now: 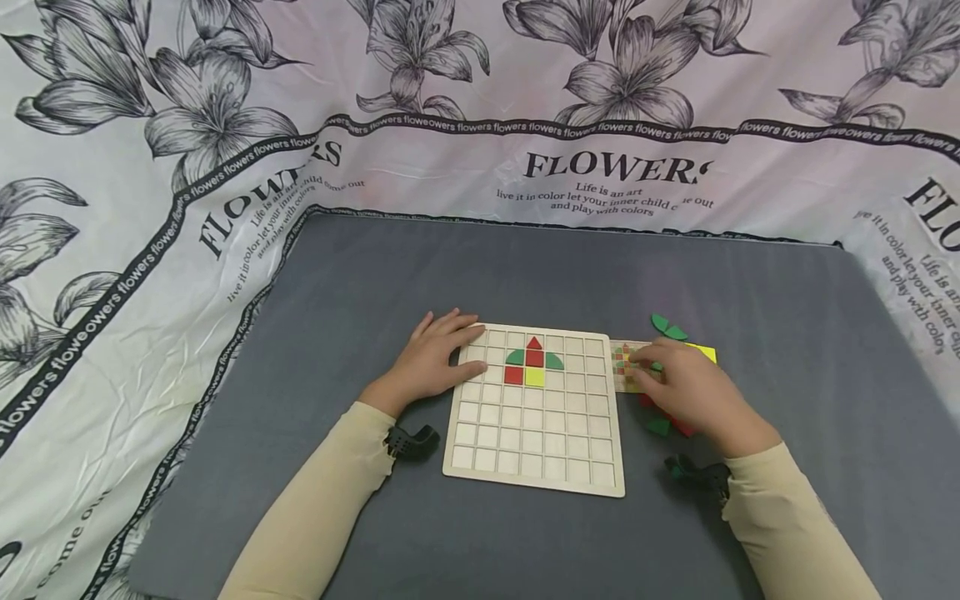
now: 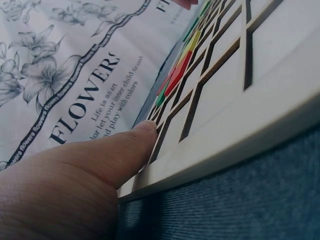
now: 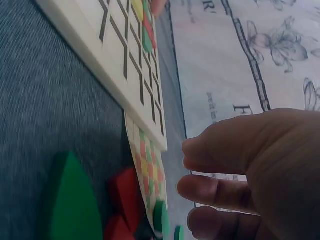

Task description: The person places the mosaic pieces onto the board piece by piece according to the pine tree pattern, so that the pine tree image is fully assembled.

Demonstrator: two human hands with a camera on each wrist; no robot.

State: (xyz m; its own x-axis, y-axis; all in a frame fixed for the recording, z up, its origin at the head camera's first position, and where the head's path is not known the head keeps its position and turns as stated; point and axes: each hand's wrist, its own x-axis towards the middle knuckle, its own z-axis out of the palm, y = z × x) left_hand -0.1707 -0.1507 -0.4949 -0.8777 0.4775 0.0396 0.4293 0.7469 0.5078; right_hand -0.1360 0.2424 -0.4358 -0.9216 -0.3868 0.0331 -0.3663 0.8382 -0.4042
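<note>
Six blocks (image 1: 534,377) sit on the board (image 1: 525,454). The left hand (image 1: 427,360), thumb and fingers apart, touches the board's edge. The right hand (image 1: 693,387), fingertips apart, is over the picture card (image 1: 621,367).

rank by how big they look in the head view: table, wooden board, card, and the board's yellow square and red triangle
Largest to smallest:
1. table
2. wooden board
3. card, visible part only
4. yellow square
5. red triangle

The room type is unclear: white sheeting printed with black flowers (image 1: 435,183) stands behind and beside a grey fabric-topped table (image 1: 375,275).
</note>
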